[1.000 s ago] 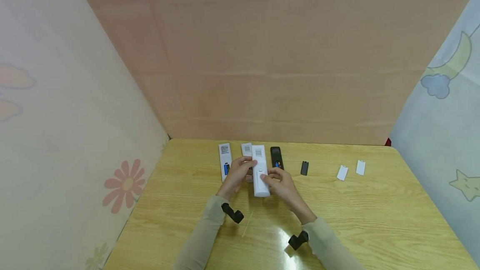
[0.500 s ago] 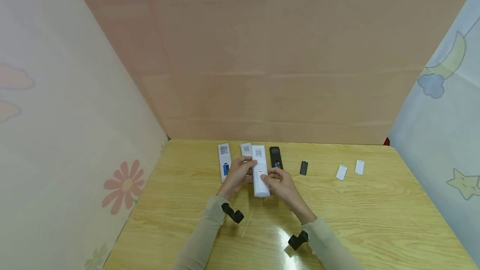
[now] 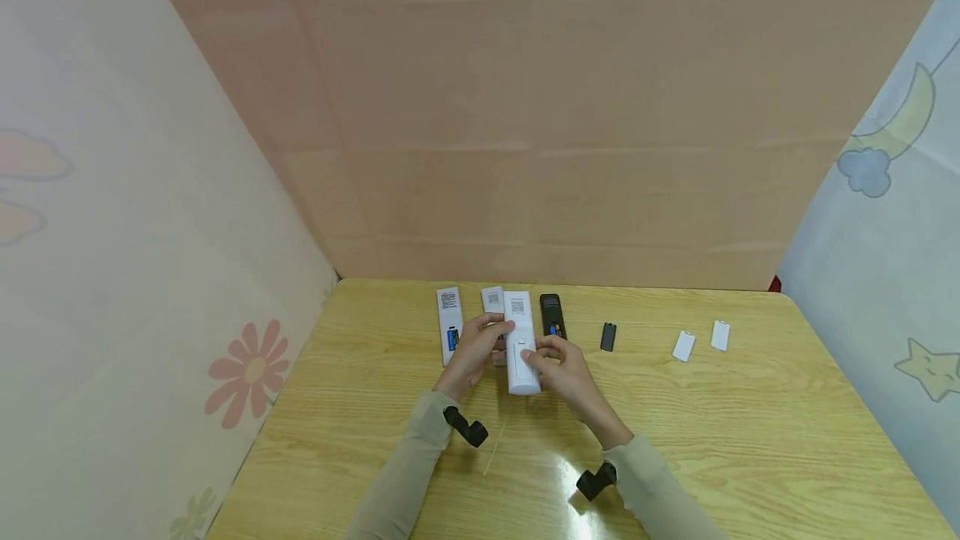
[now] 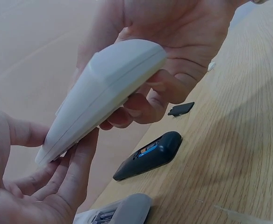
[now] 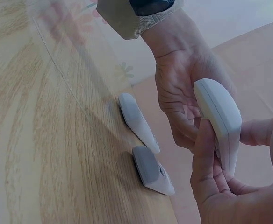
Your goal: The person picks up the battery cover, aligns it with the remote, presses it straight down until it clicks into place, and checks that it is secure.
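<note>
White plastic, the remote (image 3: 521, 335) is held back side up above the table (image 3: 750, 423), between the two hands, with a printed code on its far end and a lid (image 3: 516, 367) on its near half. The left hand (image 3: 472, 350) pinches the remote from its left side, thumb on the back and fingers underneath; the right hand (image 3: 564, 371) clamps it from the right, thumb on the lid and fingers curled below. Just left of the remote, partly hidden by it and the left hand, a second remote (image 3: 492, 298) lies on the table. Further left of it lies a third remote (image 3: 449, 313), also white, with blue batteries (image 3: 452, 338) in its open compartment. Right of the remote is a black remote (image 3: 551, 308), its compartment open, blue and orange showing inside. Further right of it lies a black lid (image 3: 608, 337), and well right of it two white lids (image 3: 683, 346) near each other. On the person's side of the remote, black cameras (image 3: 470, 430) sit at the cuffs of pale sleeves (image 3: 405, 465). Behind it stands a tan backdrop (image 3: 540, 107).
</note>
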Tool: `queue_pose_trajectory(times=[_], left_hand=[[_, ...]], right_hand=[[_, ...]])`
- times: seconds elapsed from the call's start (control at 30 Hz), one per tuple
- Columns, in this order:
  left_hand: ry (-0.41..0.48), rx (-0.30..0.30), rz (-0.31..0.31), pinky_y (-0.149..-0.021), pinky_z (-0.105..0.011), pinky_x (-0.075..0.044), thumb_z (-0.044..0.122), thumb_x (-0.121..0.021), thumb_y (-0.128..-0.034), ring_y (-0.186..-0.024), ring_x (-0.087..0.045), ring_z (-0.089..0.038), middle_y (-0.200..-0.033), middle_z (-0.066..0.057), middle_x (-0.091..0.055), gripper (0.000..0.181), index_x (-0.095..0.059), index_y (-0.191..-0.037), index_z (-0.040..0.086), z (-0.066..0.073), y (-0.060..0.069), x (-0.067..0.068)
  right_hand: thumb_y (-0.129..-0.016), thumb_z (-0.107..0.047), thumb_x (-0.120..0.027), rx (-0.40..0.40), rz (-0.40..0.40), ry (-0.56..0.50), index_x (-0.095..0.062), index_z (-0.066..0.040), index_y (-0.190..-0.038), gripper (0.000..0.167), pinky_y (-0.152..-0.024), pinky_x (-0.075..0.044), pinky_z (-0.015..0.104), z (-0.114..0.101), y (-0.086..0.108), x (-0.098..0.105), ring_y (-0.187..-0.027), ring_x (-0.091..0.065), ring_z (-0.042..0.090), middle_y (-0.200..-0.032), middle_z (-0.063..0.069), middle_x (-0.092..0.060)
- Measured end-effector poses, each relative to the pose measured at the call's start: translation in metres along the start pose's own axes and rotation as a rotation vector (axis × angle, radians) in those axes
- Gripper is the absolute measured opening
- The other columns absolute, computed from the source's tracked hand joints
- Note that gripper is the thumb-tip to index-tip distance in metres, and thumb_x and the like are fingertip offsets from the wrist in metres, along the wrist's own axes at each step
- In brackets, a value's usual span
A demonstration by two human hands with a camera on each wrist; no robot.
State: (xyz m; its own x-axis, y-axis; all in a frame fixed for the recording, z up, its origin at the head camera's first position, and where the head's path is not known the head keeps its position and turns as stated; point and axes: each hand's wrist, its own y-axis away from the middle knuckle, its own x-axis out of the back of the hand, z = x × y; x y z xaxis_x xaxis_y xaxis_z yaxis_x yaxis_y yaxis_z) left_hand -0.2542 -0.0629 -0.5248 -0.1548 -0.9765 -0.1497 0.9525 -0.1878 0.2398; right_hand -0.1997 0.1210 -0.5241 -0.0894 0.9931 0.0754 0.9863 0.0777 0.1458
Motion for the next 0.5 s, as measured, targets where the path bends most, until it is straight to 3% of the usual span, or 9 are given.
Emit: queue_pose_trajectory(times=[0.5], left_hand=[[-0.005, 0.000, 0.017, -0.076, -0.031, -0.064, 0.030, -0.071, -0.1048, -0.090, -0.075, -0.021, -0.119, -0.017, -0.072, 0.045, -0.063, -0.140, 0.002, -0.0004, 0.0015, 0.0009]], right_hand=[[-0.102, -0.018, -0.072, 0.007, -0.018, -0.011, -0.064, 0.006, -0.129, 0.037, -0.072, -0.064, 0.033, -0.0001, -0.0003, 0.0000, -0.086, -0.070, 0.020, -0.110, 0.017, -0.068]])
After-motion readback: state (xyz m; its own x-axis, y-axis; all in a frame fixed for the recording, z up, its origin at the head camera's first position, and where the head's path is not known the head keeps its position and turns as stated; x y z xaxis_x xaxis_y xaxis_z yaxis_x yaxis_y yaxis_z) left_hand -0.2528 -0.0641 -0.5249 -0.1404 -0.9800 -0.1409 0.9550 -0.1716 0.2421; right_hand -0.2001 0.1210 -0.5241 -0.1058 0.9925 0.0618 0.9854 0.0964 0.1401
